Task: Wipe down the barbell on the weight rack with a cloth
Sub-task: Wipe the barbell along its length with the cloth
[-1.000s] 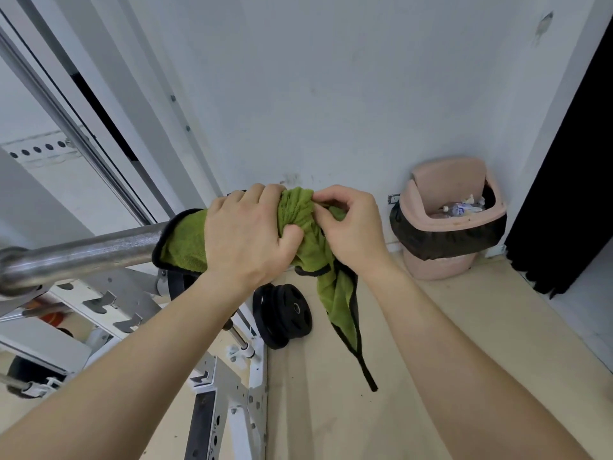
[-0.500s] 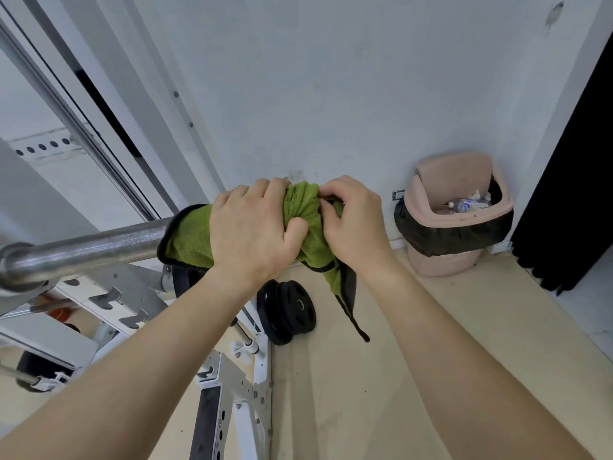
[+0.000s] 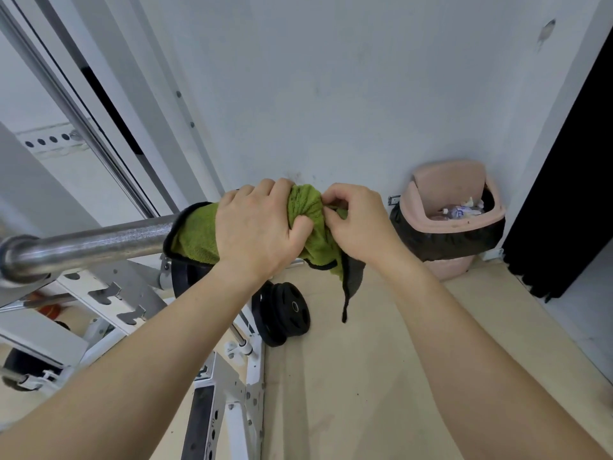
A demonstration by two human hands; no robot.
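Reaching up from the bottom corners, two bare forearms meet at the middle of the view. Closest beneath them lies pale wooden flooring (image 3: 358, 376) and the white steel base of the weight rack (image 3: 229, 403), with its slotted hook plates running up to the left.

The left hand (image 3: 255, 232) is closed over the green cloth (image 3: 195, 237), fingers curled across the top and thumb pressed into the folds, so that the cloth is wrapped around the end of the barbell (image 3: 96, 242) with the hand clamping it there. The right hand (image 3: 358, 224) is just beside it, touching the same cloth, with fingertips pinching a bunched ridge of the fabric near the left thumb. Below the right hand a dark-edged corner of the cloth hangs free, tapering to a point above the floor.

Leftward of the wrapped part, the bare steel sleeve of the barbell runs out to its collar at the left edge of the view, resting on the rack.

Below and behind the hands, black weight plates (image 3: 285, 313) stand on edge on the floor against the rack's foot. Further back, against the light grey wall (image 3: 331, 94), a pink bin (image 3: 451, 187) with a black liner holds bottles and rubbish. A black curtain (image 3: 570, 194) hangs at the far right, and pale upright posts and a thin steel guide rod slant up toward the top left
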